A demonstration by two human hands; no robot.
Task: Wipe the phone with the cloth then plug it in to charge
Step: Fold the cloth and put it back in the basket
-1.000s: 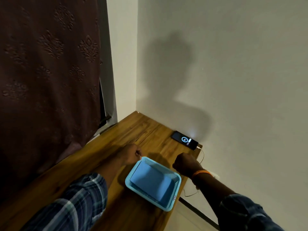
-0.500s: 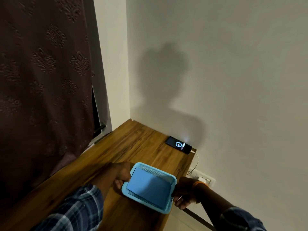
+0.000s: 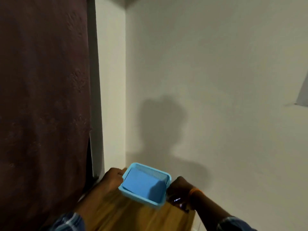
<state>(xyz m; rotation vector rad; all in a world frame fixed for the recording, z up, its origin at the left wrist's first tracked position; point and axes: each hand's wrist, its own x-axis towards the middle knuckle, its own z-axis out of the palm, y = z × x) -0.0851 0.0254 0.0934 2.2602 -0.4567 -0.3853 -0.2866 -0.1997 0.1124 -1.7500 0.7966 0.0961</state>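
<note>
Both my hands hold a light-blue plastic basket (image 3: 162,175) by its two short sides, raised above the wooden table (image 3: 133,215). My left hand (image 3: 113,178) grips the left rim and my right hand (image 3: 178,185) grips the right rim. A folded blue cloth (image 3: 141,184) lies flat inside the basket. The phone (image 3: 177,200) shows only as a small lit patch of screen below my right wrist; the rest is hidden by my arm. Its cable is not visible.
A dark maroon curtain (image 3: 45,105) hangs along the left. Pale walls meet in a corner (image 3: 125,97) behind the basket. The table's right edge (image 3: 193,219) is close to the wall.
My hands went from resting fists beside the basket to gripping its sides, and the basket has come up off the table. The view has tilted upward, and the phone is mostly hidden now.
</note>
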